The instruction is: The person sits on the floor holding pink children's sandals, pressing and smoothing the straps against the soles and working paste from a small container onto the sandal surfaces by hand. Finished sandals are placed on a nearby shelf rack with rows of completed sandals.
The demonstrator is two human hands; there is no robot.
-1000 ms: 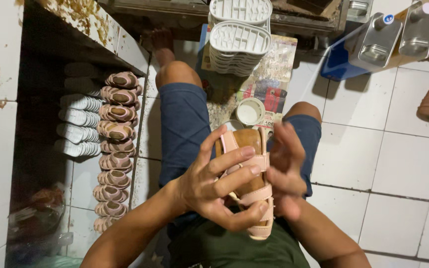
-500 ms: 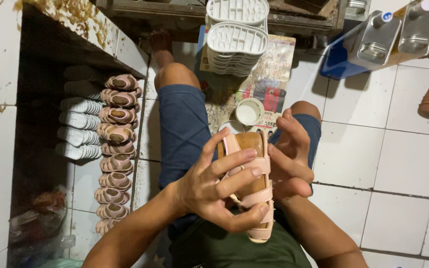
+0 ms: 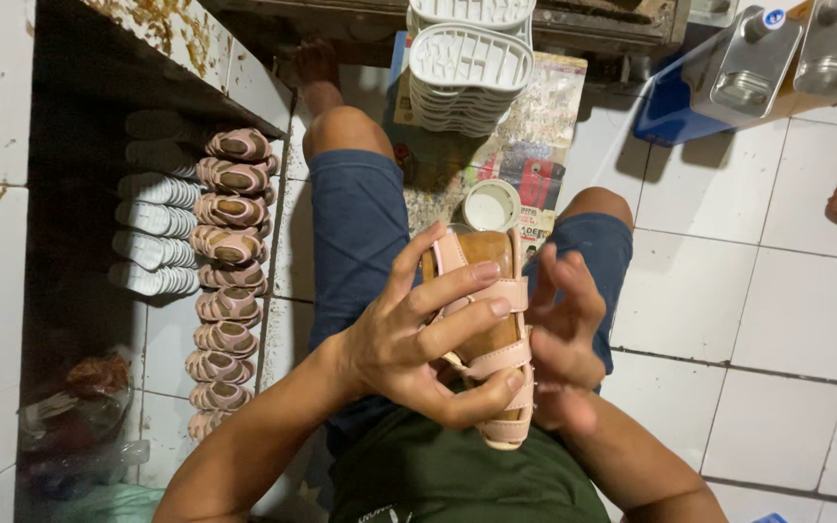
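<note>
A small pink sandal (image 3: 492,329) with a brown footbed sits over the person's lap, between the knees, toe end pointing away from the body, its straps facing up. The left hand (image 3: 409,344) grasps it from the left side: the fingers (image 3: 457,281) spread across the straps and the thumb curls under near the heel end, so the sandal is held firmly in that hand. The right hand (image 3: 564,334) is pressed against the sandal's right edge with its fingers half bent and loosely fanned; whether they truly grip the sandal or only rest against it cannot be told from this view. Just beyond the toe of the sandal, on the floor between the legs, stands a small round white container (image 3: 491,205) on a sheet of printed paper (image 3: 544,145). Further out on that paper rises a stack of white shoe soles (image 3: 470,63), tread side up. To the left, under a stained tiled ledge (image 3: 186,44), a row of finished pink sandals (image 3: 225,281) runs along the floor, with a row of white soles (image 3: 152,232) just beside it in the shadow. At upper right, metal cans (image 3: 777,58) lie near a blue box (image 3: 675,121) on the white floor tiles (image 3: 787,310).
</note>
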